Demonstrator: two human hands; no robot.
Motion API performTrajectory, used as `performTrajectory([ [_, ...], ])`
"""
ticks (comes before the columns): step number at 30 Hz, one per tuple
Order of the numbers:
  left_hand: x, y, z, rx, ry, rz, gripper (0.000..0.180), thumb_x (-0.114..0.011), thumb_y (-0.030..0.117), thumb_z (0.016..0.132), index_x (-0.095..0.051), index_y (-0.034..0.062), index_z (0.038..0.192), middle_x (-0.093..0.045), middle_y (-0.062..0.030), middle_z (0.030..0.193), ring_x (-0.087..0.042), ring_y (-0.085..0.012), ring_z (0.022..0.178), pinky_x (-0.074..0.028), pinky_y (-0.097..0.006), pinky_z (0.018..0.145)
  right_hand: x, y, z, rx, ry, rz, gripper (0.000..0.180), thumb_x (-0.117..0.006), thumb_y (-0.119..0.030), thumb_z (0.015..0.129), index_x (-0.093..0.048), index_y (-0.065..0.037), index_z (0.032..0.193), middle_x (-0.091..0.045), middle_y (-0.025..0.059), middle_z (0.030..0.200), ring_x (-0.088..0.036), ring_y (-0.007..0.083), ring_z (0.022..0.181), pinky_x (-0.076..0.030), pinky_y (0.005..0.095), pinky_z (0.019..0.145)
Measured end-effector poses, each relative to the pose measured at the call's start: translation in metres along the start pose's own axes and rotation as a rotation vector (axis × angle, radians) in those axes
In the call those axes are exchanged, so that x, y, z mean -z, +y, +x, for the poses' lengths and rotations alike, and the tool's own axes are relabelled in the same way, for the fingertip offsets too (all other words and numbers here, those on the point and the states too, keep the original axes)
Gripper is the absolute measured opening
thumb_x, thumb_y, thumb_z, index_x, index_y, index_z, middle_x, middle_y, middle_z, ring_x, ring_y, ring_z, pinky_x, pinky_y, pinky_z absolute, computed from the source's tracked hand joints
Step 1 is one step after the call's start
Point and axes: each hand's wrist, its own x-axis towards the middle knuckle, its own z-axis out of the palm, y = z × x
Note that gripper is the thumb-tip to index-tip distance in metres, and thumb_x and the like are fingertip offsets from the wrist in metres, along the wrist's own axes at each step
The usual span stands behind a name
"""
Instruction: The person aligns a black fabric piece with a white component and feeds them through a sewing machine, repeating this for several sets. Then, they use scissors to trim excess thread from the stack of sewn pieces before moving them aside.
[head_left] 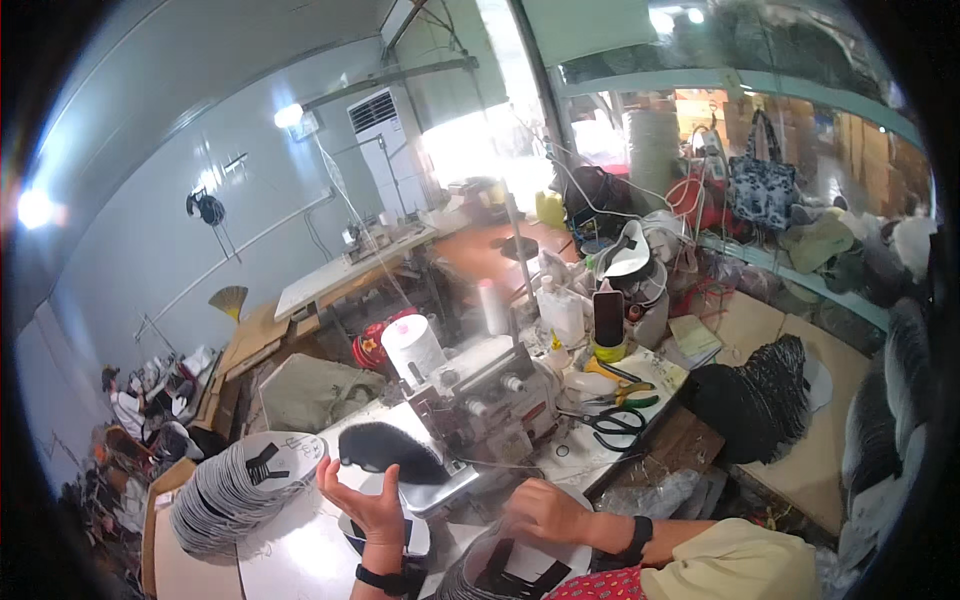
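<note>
left hand (368,500) is hovering, fingers spread, by a sewing machine (490,405) as curled right hand (548,510), grip unclear, is resting over oval pieces (520,570) seemingly stacked for reach.

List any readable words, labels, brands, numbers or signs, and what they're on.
None I can quote.
Stack of oval pieces, left of the left hand: small dark marks on the top face, too blurred to read.
Sewing machine: reddish marking on the body, too small to read.
Air conditioner, by the back wall: nothing legible at this size.
</note>
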Motion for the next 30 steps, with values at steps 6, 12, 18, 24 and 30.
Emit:
performTrajectory([
  [6, 0.016, -0.031, 0.046, -0.395, -0.985, 0.211, 0.052, -0.078, 0.023, 0.076, -0.06, 0.0144, 0.124, -0.066, -0.0086, 0.118, -0.06, -0.033, 0.114, -0.041, -0.054, 0.105, -0.006, 0.003, 0.002, 0.093, -0.018, -0.098, 0.022, -0.072, -0.022, 0.075, -0.058, -0.013, 0.09, -0.06, 0.0041, 0.084, -0.059, 0.0272, 0.087, -0.044, 0.0411, 0.08],
  [12, 0.037, -0.062, -0.014, -0.468, -0.876, 0.666, 0.038, -0.057, 0.009, 0.086, -0.057, 0.0174, 0.124, -0.056, -0.0079, 0.08, -0.063, -0.0295, 0.064, -0.049, -0.042, 0.055, -0.016, 0.007, -0.001, 0.05, -0.025, -0.132, 0.017, -0.069, -0.025, 0.081, -0.059, -0.014, 0.09, -0.06, 0.0027, 0.084, -0.059, 0.0243, 0.088, -0.043, 0.0409, 0.081],
  [18, 0.05, 0.003, -0.056, -0.336, -1.234, 0.858, 0.066, -0.057, 0.034, 0.087, -0.045, -0.004, 0.14, -0.07, -0.0122, 0.081, -0.07, -0.0286, 0.063, -0.052, -0.047, 0.057, -0.018, 0.002, -0.009, 0.025, -0.06, -0.158, 0.017, -0.068, -0.027, 0.082, -0.059, -0.015, 0.09, -0.06, 0.0022, 0.086, -0.059, 0.0236, 0.09, -0.043, 0.0401, 0.083],
  [24, 0.07, -0.046, -0.058, -0.577, -1.428, 0.967, 0.058, -0.061, 0.03, 0.087, -0.046, -0.0008, 0.134, -0.07, -0.0103, 0.069, -0.071, -0.0279, 0.062, -0.054, -0.044, 0.055, -0.015, -0.001, -0.007, 0.005, -0.038, -0.163, 0.017, -0.07, -0.025, 0.08, -0.06, -0.015, 0.089, -0.061, 0.003, 0.087, -0.059, 0.0244, 0.09, -0.043, 0.0396, 0.083],
  [30, 0.083, -0.048, -0.039, -0.335, -1.46, 0.862, 0.035, -0.066, 0.028, 0.086, -0.06, 0.0142, 0.117, -0.072, -0.0091, 0.077, -0.071, -0.0313, 0.073, -0.052, -0.048, 0.065, -0.019, 0.007, -0.005, -0.003, -0.11, -0.156, 0.011, -0.064, -0.021, 0.081, -0.06, -0.015, 0.089, -0.061, 0.0032, 0.088, -0.059, 0.0252, 0.091, -0.043, 0.0402, 0.083],
])
